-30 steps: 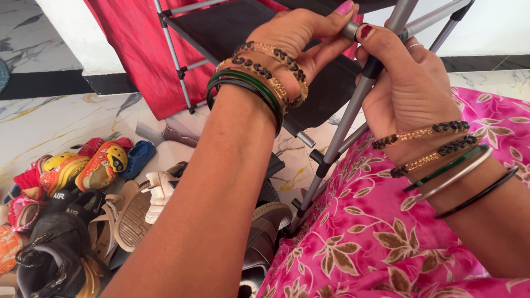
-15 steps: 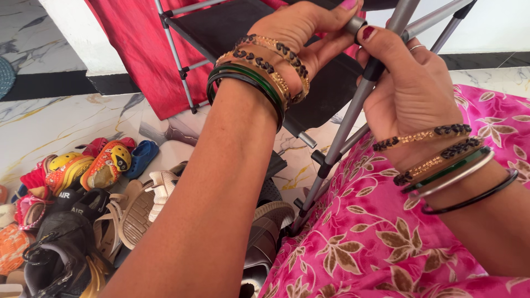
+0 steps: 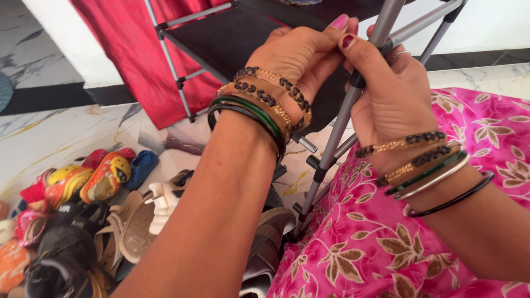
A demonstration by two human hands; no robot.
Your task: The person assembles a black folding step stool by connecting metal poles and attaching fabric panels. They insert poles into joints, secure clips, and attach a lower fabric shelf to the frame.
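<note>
My left hand (image 3: 301, 58) and my right hand (image 3: 389, 94) both grip a grey metal tube (image 3: 338, 127) with black joints, part of a folding rack. The tube slants from top right down to my lap. Fingertips of both hands meet at the black connector near the tube's upper end. Both wrists carry gold, green and black bangles. A black fabric shelf (image 3: 232, 36) of the rack stands behind my hands.
A pile of shoes and sandals (image 3: 83, 221) lies on the marble floor at lower left. A red cloth (image 3: 127, 49) hangs behind the rack. My pink flowered garment (image 3: 386, 254) fills the lower right.
The view has shifted slightly; the shoe pile sits a bit lower and further left. Both hands keep their hold on the tube.
</note>
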